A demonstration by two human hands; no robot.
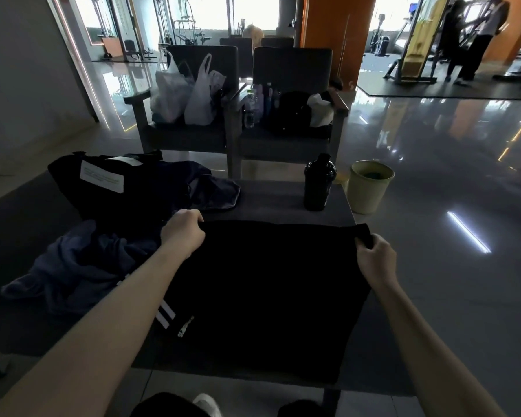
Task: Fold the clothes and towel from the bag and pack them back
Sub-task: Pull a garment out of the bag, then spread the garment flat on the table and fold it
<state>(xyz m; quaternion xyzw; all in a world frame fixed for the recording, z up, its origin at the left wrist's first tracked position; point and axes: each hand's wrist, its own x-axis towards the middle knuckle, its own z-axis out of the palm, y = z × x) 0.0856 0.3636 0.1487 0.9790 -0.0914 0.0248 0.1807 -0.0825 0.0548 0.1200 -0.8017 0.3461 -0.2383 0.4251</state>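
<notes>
Dim gym lounge, low dark table (271, 200). Spread flat on it, black garment (268, 296), far corners pinched in left hand (182, 233) and right hand (375, 257); dark bag (145, 191) behind left, blue cloth (82, 266) beside.

Place: a gym, in the corner where people sit and rest.
Landmark: the big orange pillar (337, 40) at the back.
Left of the pillar: metal workout frames (190, 28) stand by bright windows.
Right of the pillar: big workout machines (415, 55) stand on dark floor mats (433, 90), and two people (475, 34) stand beside them.
In front of the pillar: two dark chairs (292, 61) hold plastic bags (199, 97), water bottles (254, 105) and a black backpack (289, 112).
Nearer than the chairs: a low table (268, 197) holds a black shaker bottle (318, 183) and black sports clothes (253, 296) with white stripes.
Floor around the pillar: shiny grey floor (433, 176) that mirrors the lights.
</notes>
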